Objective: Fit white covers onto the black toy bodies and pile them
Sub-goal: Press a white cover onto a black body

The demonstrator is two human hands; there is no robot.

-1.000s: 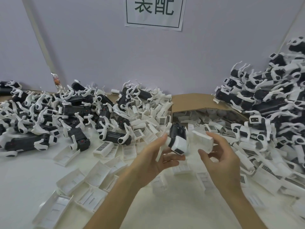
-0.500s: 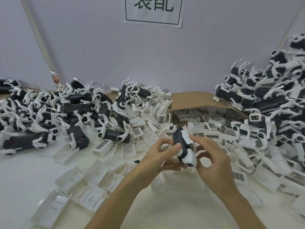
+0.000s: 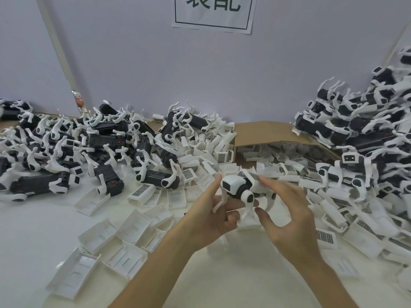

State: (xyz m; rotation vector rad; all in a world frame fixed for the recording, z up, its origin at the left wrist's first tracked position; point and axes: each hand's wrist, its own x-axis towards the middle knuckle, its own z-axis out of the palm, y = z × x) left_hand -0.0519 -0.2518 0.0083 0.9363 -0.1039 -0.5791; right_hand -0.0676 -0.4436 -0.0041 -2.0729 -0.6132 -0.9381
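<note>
My left hand (image 3: 213,221) grips a black toy body (image 3: 239,188) from below, above the table's middle; its white head faces me and its index finger touches the head. A white cover (image 3: 253,176) lies along the toy's back. My right hand (image 3: 289,210) pinches it there, index finger on top and thumb under the body. Several loose white covers (image 3: 124,232) lie on the table to the left.
A heap of uncovered black bodies (image 3: 66,147) fills the left back. At the right a tall pile of toys (image 3: 367,134) leans on the wall. A tipped cardboard box (image 3: 266,132) spills covers between them. A paper sign (image 3: 213,12) hangs on the wall.
The right hand brought a white cover to the toy and set it on the back. The toy turned from end-on to lying level, its head now toward me.
</note>
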